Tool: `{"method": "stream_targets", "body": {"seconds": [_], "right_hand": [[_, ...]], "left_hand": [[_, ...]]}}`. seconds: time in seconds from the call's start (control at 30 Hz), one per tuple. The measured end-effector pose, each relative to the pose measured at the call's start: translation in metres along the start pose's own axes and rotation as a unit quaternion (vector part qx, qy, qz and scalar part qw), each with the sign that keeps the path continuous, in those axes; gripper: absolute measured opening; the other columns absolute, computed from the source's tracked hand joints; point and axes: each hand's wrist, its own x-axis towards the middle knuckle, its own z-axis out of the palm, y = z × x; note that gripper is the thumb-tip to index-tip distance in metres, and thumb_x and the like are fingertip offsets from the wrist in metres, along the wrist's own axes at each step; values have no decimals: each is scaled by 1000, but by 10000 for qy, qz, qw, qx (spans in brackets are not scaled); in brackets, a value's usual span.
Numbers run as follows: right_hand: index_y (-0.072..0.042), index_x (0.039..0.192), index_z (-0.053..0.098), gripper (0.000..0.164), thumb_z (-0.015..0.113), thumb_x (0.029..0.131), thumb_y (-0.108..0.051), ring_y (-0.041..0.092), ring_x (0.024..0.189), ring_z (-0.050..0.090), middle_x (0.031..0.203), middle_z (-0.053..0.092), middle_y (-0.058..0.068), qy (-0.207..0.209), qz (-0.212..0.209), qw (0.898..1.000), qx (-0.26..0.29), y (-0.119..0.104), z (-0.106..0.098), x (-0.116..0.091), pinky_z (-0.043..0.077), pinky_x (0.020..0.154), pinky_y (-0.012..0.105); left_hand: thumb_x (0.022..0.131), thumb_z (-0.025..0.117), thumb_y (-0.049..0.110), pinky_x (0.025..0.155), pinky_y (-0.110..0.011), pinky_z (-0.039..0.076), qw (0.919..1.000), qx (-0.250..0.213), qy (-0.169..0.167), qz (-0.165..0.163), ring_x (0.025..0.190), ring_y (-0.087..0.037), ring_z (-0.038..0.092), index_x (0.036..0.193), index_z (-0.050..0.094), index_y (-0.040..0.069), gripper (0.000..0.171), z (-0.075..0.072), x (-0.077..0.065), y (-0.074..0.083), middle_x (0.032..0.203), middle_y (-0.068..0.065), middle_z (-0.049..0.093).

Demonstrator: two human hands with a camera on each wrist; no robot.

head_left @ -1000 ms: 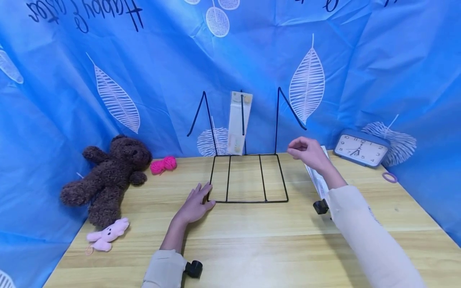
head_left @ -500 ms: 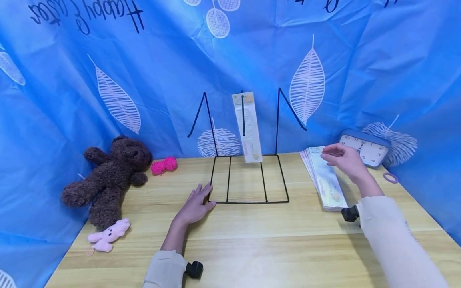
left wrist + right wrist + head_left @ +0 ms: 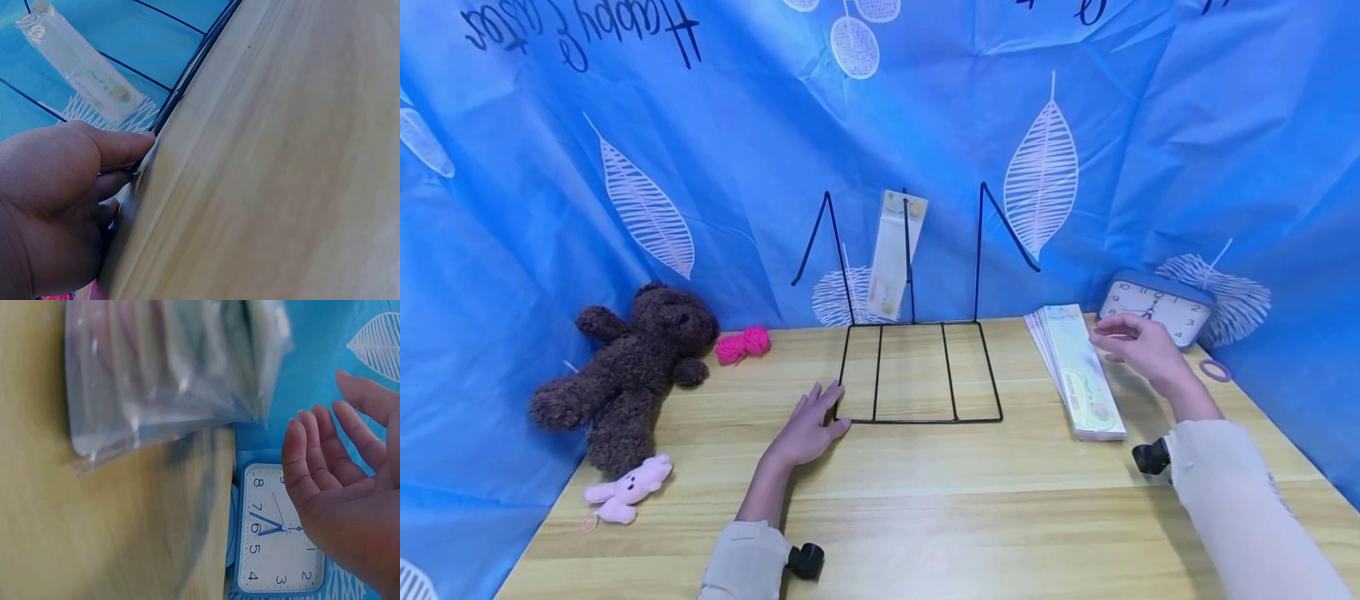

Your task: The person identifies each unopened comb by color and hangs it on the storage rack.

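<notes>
A black wire display rack (image 3: 917, 421) stands on the table with three hooks. From its middle hook hangs a comb in a clear packet (image 3: 891, 262), tilted so its lower end points left; its teeth show in the left wrist view. My left hand (image 3: 805, 427) rests on the rack's front left corner, and the thumb tip touches the wire in the left wrist view. To the right lies a fanned stack of similar flat packets (image 3: 1082, 375). Just right of its far part hovers my right hand (image 3: 1142, 346), fingers loosely bent and holding nothing.
A blue clock (image 3: 1161, 308) and a purple ring (image 3: 1215, 370) are beyond the right hand. On the left sit a brown teddy bear (image 3: 632, 375), pink yarn (image 3: 743, 344) and a small pink plush toy (image 3: 628, 490). A blue cloth (image 3: 737, 125) hangs behind the table.
My right hand has moved right, from beside the rack to over the far side of the packet stack. The hanging packet has swung right and back left. My left hand stays put.
</notes>
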Motion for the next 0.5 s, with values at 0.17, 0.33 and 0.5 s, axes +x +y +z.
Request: {"method": "stream_targets", "body": {"seconds": [0.17, 0.33, 0.5], "right_hand": [[7, 141, 47, 66, 68, 98, -39, 7, 98, 61, 136, 53, 28, -237, 259, 9990, -278, 3, -1, 1, 58, 79, 28], [9, 148, 37, 81, 69, 96, -44, 40, 118, 55, 143, 44, 34, -613, 575, 9959, -329, 8, 0, 2, 58, 82, 31], [10, 152, 29, 90, 74, 93, -41, 40, 120, 53, 144, 41, 34, -902, 816, 9920, -335, 13, 2, 4, 58, 84, 34]], "left_hand": [[103, 59, 16, 124, -50, -1, 10000, -22, -19, -2, 154, -38, 4, 155, 36, -3, 60, 0, 0, 1, 164, -17, 26], [103, 58, 15, 124, -51, -1, 10000, -37, -22, -7, 154, -39, 4, 154, 36, -4, 60, 0, 0, 0, 164, -18, 26], [103, 58, 15, 124, -51, -1, 10000, -40, -25, 6, 154, -39, 4, 154, 36, -4, 59, 0, 0, 0, 164, -18, 26]]}}
